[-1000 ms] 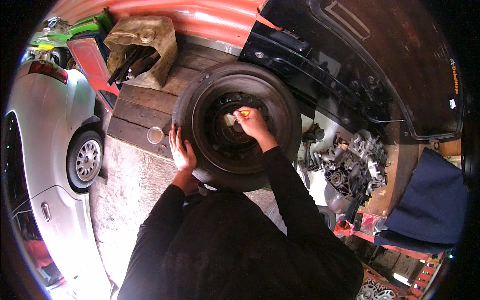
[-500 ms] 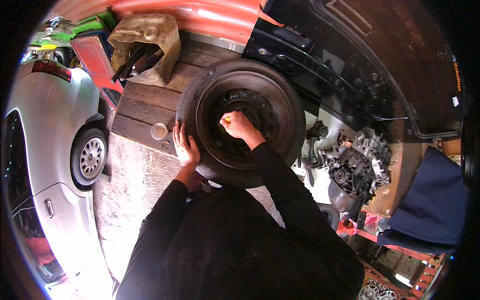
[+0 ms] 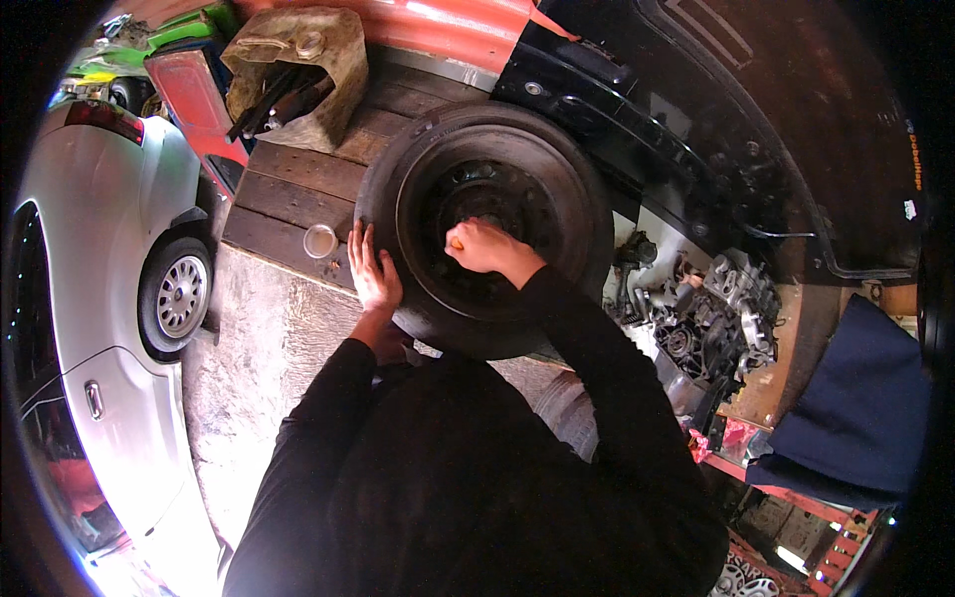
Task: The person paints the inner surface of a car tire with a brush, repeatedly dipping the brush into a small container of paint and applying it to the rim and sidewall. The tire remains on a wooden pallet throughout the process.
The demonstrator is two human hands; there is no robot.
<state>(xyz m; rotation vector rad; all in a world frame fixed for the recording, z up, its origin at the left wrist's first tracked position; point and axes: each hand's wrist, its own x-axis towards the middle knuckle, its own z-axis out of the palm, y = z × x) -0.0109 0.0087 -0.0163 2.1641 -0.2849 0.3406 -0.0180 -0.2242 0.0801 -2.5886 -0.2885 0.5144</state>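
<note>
A car wheel, a black tyre on a dark steel rim, lies flat at the edge of a wooden plank bench. My left hand rests on the near left of the tyre's sidewall, its fingers stretched out. Over the rim's centre, my right hand is closed round a small yellow-orange thing. Only a bit of that thing shows in the fist, and the rest is hidden. A small clear plastic cup stands on the planks, left of the tyre.
Behind the wheel on the left stands a cut-open, grimy jerrycan with tools inside. A dark car panel leans at the back right. Engine parts lie to the right, beside dark blue cloth. A silver car stands at left.
My right hand has shifted slightly right and down over the rim, still closed. My left hand stays on the tyre. The whole view has tilted a little.
</note>
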